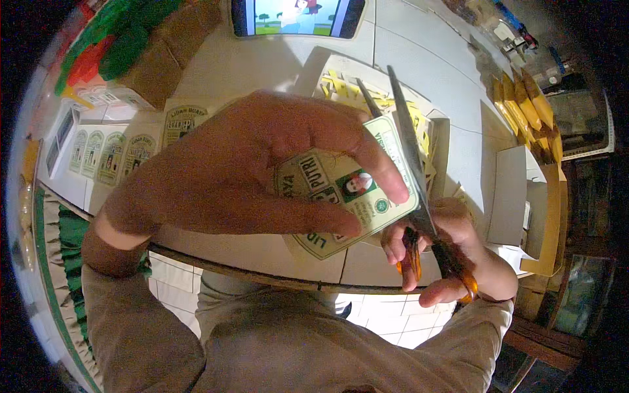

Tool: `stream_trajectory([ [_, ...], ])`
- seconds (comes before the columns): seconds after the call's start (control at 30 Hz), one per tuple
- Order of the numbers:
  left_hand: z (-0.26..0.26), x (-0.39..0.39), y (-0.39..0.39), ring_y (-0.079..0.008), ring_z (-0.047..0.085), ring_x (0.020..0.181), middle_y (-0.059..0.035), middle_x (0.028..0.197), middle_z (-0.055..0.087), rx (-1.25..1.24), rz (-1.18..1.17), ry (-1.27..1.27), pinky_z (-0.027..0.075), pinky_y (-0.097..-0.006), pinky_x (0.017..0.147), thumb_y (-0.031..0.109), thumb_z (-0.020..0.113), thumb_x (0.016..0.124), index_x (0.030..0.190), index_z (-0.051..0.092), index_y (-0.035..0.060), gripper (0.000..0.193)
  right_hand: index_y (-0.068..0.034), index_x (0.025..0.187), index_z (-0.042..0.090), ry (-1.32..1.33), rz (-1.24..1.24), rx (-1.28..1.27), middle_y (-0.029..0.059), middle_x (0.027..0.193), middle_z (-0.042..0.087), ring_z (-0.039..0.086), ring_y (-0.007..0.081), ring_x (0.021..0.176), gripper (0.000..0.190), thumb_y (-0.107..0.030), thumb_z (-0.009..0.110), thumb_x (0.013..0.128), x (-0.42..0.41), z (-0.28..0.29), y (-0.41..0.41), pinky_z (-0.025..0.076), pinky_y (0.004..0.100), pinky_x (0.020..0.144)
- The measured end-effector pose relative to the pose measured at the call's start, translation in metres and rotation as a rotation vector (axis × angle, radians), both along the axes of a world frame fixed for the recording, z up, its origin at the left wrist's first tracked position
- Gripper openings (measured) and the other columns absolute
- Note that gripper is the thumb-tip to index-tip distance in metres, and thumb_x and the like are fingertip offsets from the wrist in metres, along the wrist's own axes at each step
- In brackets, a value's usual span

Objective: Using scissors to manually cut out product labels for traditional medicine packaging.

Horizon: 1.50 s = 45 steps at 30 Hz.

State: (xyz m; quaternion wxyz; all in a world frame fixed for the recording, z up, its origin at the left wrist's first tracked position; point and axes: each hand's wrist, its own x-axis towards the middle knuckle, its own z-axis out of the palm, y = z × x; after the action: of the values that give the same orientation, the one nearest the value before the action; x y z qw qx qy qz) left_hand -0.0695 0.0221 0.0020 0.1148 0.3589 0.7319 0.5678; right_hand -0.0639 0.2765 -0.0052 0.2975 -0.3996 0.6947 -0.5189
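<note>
My left hand (216, 172) holds a printed paper label (358, 186) between thumb and fingers, above the tiled tabletop. The label is pale with green print, a small portrait and a rounded corner at its right end. My right hand (457, 226) has its thumb and fingers in the amber handles of a pair of scissors (405, 113). Their blades are spread and point away from me. One blade runs along the label's right end; the other is partly hidden behind the label and my left hand.
Behind the scissors, an open box (314, 76) contains yellow paper strips (344, 88). A lit tablet (295, 19) stands at the far side. More printed labels (113, 152) lie at left by a brown cardboard box (157, 69). At right are an open carton (511, 196) and several yellow packets (526, 103).
</note>
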Motion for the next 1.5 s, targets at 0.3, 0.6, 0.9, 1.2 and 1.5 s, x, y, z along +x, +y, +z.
stream_trajectory([
  [0.3,0.005,-0.001,-0.001,-0.0172,0.056,0.093,-0.0054,0.098,0.059,-0.074,-0.034,0.1,0.042,-0.0302,0.083,0.024,0.072,0.071,0.105,0.058,0.0063,0.041,-0.006,0.081,0.055,-0.113,-0.098,0.032,-0.001,0.067,0.052,0.048,0.0061,0.058,0.024,-0.013,0.075,0.071,0.005,-0.002,-0.001,0.034,0.0206,0.051],
  [0.6,-0.002,0.009,0.014,-0.0176,0.049,0.108,-0.0076,0.116,0.05,0.331,0.22,-0.265,0.038,-0.0304,0.093,0.016,0.074,0.066,0.12,0.045,0.0028,0.063,-0.003,0.085,0.055,-0.298,-0.19,-0.043,-0.0003,0.07,0.054,0.049,0.0043,0.062,0.021,-0.007,0.072,0.073,0.006,-0.001,-0.002,0.035,0.0193,0.053],
  [0.9,-0.001,0.01,0.01,-0.0172,0.046,0.113,-0.009,0.119,0.048,0.231,0.096,-0.219,0.039,-0.0308,0.093,0.011,0.072,0.07,0.123,0.04,0.0014,0.063,-0.004,0.086,0.055,-0.168,-0.11,0.001,-0.0001,0.065,0.056,0.054,0.0067,0.058,0.032,-0.015,0.076,0.066,0.002,0.001,0.0,0.039,0.0199,0.052],
  [1.2,-0.008,0.009,0.01,-0.0196,0.046,0.114,-0.0101,0.121,0.046,0.217,0.086,0.009,0.039,-0.033,0.094,0.01,0.073,0.068,0.124,0.037,-0.0003,0.067,-0.006,0.082,0.054,-0.112,-0.133,-0.032,-0.0002,0.058,0.059,0.057,0.0114,0.056,0.034,-0.023,0.077,0.064,0.007,-0.002,-0.001,0.042,0.025,0.057],
  [1.5,-0.008,0.01,0.011,-0.0199,0.045,0.115,-0.0104,0.122,0.045,0.26,0.06,-0.002,0.038,-0.0327,0.096,0.009,0.073,0.067,0.123,0.039,-0.0007,0.066,-0.006,0.08,0.054,-0.152,-0.146,-0.029,-0.0006,0.056,0.057,0.056,0.0094,0.051,0.033,-0.021,0.078,0.064,0.008,-0.002,0.0,0.041,0.0217,0.049],
])
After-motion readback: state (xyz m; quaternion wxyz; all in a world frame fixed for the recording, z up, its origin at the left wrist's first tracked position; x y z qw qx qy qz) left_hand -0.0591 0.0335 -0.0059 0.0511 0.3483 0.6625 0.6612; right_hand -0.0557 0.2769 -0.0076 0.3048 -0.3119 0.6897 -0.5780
